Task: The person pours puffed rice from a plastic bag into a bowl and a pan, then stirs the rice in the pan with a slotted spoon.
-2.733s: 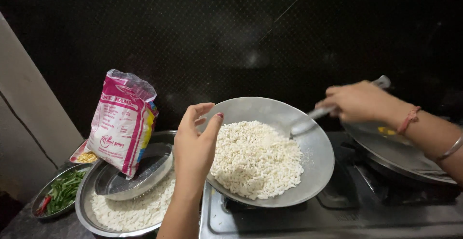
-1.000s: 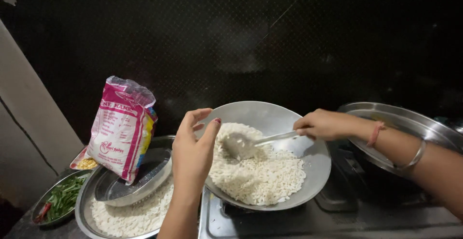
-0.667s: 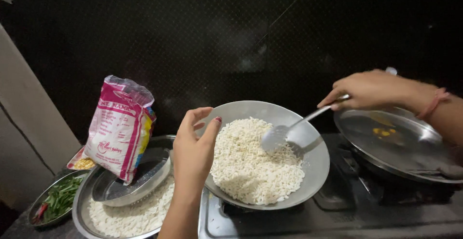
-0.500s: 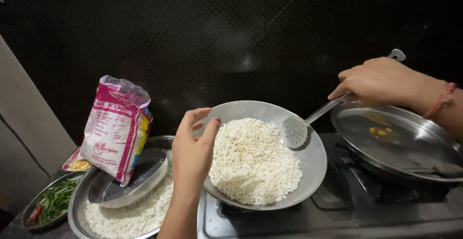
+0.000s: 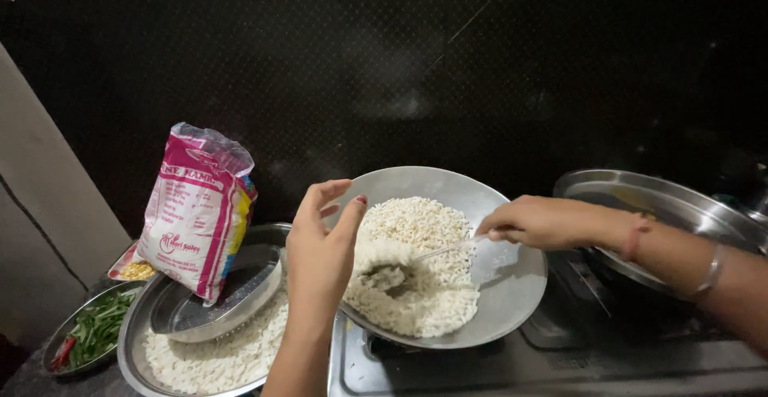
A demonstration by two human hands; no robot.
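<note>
Head view: looked down on a steel stove [image 5: 512, 365] against a dark speckled wall [image 5: 416, 61], with a pale slab [image 5: 40, 229] leaning at the left edge.

Counted one pan [image 5: 512, 285] on the stove, tilted and holding one heap of puffed rice [image 5: 416, 269]. Left hand [image 5: 320, 253] gripped the pan's near-left rim, thumb inside, fingers over the edge. Right hand [image 5: 536, 222] closed around the handle of one slotted spoon [image 5: 400, 265], its head sunk in the rice.

Counted one wide basin [image 5: 160, 357] at the left, more puffed rice in it, one shallow steel plate [image 5: 216, 301] resting across it, and one pink and white bag [image 5: 196, 209] standing on that plate. One small dish [image 5: 76, 341] of green chillies [image 5: 96, 329] sat beside the basin, far left. One second pan [image 5: 664, 213] stood at the right, behind the right forearm.
</note>
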